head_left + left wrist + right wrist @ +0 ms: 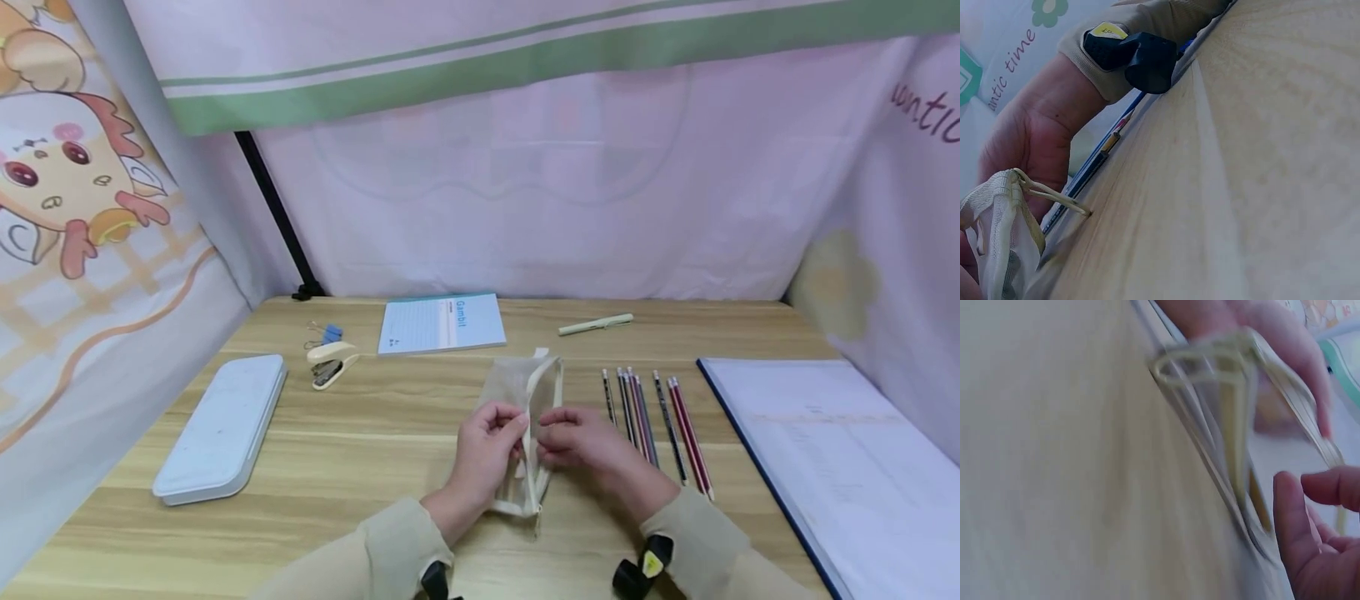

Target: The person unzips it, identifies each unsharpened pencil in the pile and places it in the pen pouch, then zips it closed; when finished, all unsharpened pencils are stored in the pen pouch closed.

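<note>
Mesh pouch [527,417] sits mid-worktop between my two hands, its long axis running away from me. My left hand [483,454] pinches the pouch's left edge, thumb and fingers [517,422] curled onto the fabric beside the cream zipper band. My right hand [592,446] meets it from the other side, fingertips closed on the zipper edge; from the right wrist view the fingers [1291,519] look just beside the pouch's rim, and I cannot tell exactly which part they nip. The pouch is thin, see-through beige netting, soft and slack, trimmed with a cream tape border and a short cord loop [1054,197] at the near end that touches the wood.

The worktop [360,450] is pale wood-grain laminate, smooth and matte. Just right of my right hand lies a row of slim striped pencils [652,412], roughly parallel. Further right is a large white sheet in a dark-edged folder [840,467]. To the left, well apart, rests a rounded white hard case [221,429], with a cream stapler [332,364] and blue binder clips [324,335] behind it. A notepad [441,323] and a pale green pen [596,324] lie at the back.
</note>
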The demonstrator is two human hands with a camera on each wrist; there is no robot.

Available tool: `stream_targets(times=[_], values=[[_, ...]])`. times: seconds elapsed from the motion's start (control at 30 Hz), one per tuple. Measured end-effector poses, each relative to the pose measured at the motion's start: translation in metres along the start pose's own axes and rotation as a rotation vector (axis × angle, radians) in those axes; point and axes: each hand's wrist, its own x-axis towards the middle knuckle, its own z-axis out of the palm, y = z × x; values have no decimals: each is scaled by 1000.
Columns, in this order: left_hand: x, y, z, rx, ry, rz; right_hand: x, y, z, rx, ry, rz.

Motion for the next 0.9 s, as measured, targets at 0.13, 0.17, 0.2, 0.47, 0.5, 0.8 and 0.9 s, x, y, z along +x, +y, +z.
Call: stream_targets(times=[0.13,0.17,0.2,0.47,0.5,0.8,0.9], values=[[1,1,-2,5,2,7,-3,-4,-22,-47,8,-25],[2,2,-3,6,3,6,-4,-5,-28,-59,4,-32],[2,2,-4,4,4,7,-5,-5,-34,-69,0,-40],[2,3,-9,7,6,23,-16,-7,-79,-115,17,-48],[2,3,-10,8,6,22,-17,-7,-84,-126,21,-50],[2,4,-13,6,0,17,-23,0,-105,-312,117,-9],[1,4,-14,4,-3,19,-22,4,-107,-372,149,7]])
